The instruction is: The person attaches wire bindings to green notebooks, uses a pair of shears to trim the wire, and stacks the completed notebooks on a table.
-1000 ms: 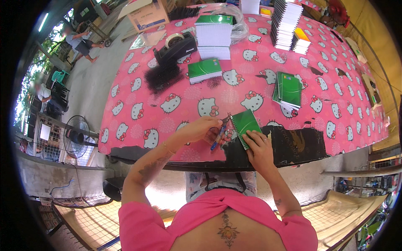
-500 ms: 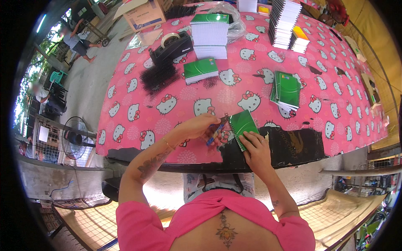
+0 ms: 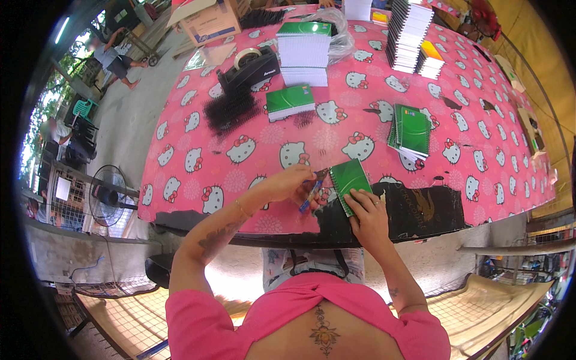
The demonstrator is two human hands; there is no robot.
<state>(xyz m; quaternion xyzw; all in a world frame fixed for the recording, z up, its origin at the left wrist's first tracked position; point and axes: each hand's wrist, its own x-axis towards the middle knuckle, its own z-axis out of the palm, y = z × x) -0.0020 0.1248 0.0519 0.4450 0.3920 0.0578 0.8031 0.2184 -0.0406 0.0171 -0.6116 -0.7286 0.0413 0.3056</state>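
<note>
A green spiral notebook (image 3: 351, 177) lies slanted near the front edge of the table, its coil along the left side. My right hand (image 3: 365, 207) holds it at the lower part, fingers across the cover and thumb by the coil edge. Closed around blue-handled pliers (image 3: 312, 195), my left hand (image 3: 298, 182) is just left of the notebook. The pliers' dark jaws are beside the upper end of the coil; whether they touch the wire I cannot tell.
Green notebooks lie in a small pile (image 3: 411, 131) at right and a stack (image 3: 303, 54) behind. A single-looking block (image 3: 290, 102), black coils (image 3: 231, 111), a tape dispenser (image 3: 249, 69), a cardboard box (image 3: 207, 23) and a tall notebook stack (image 3: 408, 36) share the pink-covered table (image 3: 270, 225).
The pliers have turned slightly in my left hand, with their handles showing more upright. My right hand and the notebook have hardly moved. The view has shifted a little.
</note>
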